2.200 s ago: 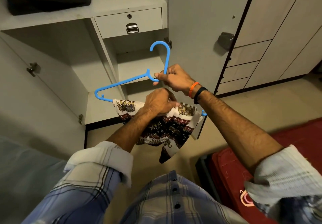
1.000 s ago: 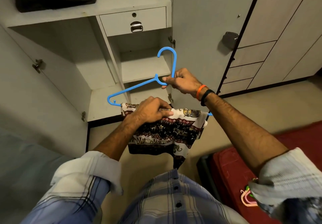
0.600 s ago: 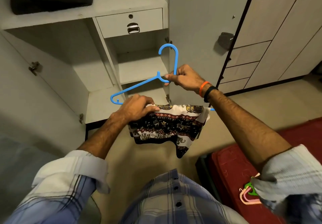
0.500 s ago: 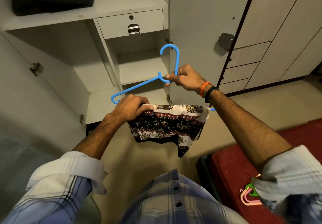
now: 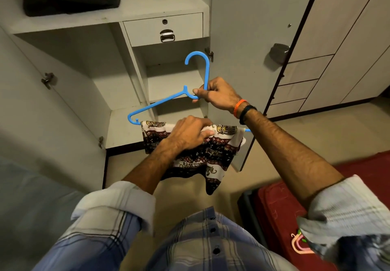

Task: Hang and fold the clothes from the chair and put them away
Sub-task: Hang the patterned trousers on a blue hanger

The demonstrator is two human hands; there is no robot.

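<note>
head | I'm seeing the right hand [image 5: 219, 96] gripping the hanger [image 5: 168, 99] at its neck | left hand [image 5: 190, 132] pinching the shorts [image 5: 211, 154] draped over its bar

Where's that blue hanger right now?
The blue hanger is held up mid-frame in the head view before the open wardrobe: the right hand grips its neck, and the patterned cloth drapes over its bottom bar under the left hand.
</note>
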